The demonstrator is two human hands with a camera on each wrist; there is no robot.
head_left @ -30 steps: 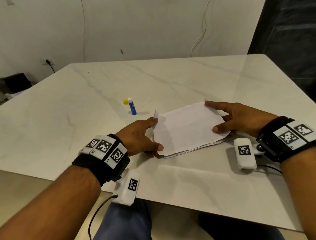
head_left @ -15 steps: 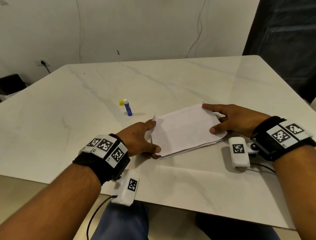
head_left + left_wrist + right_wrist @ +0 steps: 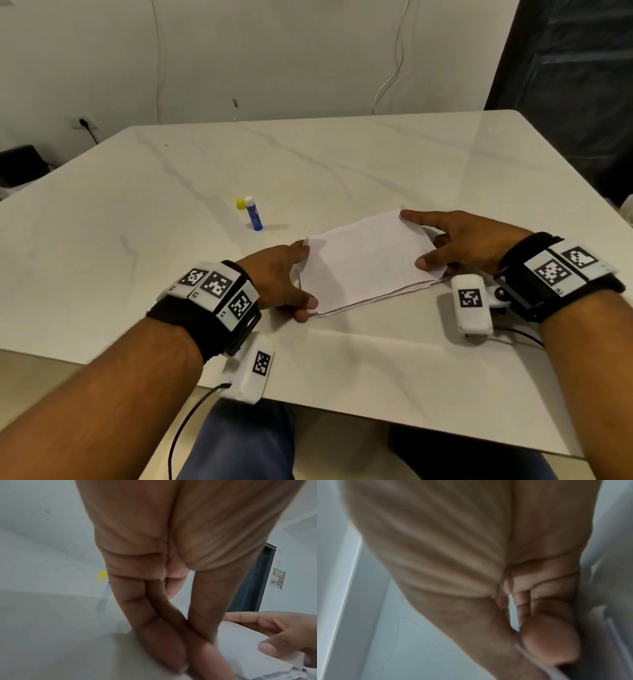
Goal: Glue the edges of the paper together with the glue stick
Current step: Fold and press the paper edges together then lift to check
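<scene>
The folded paper [image 3: 368, 263] lies flat on the tabletop [image 3: 137, 257], near the front edge and a little right of centre, several layers showing along its near edge. Compared with a second ago, almost nothing about it has shifted: same spot, same angle, same hold on both ends. What small drift there is between the pictures looks like the head camera moving, not the sheet.

The left hand [image 3: 281, 277] is at the paper's left edge, thumb on the near left corner and fingers up by the far left corner, where a thin flap stands slightly raised. The left wrist view shows thumb and fingers closing together down onto that edge, so it reads as a pinch. The right hand [image 3: 455, 241] holds the right side as before: forefinger stretched to the far right corner, thumb pressed on top near the right edge, the other fingers curled at the edge. In the right wrist view a fingertip and the thumb seem to nip the sheet's edge, though it is blurred.

The glue stick [image 3: 253, 214] stands uncapped, well apart to the far left, its yellow cap [image 3: 240, 204] just beside it. Nobody is reaching for it.

My read: this is pressing and aligning the edges, holding steady. Whether glue is already on the paper cannot be seen.
</scene>
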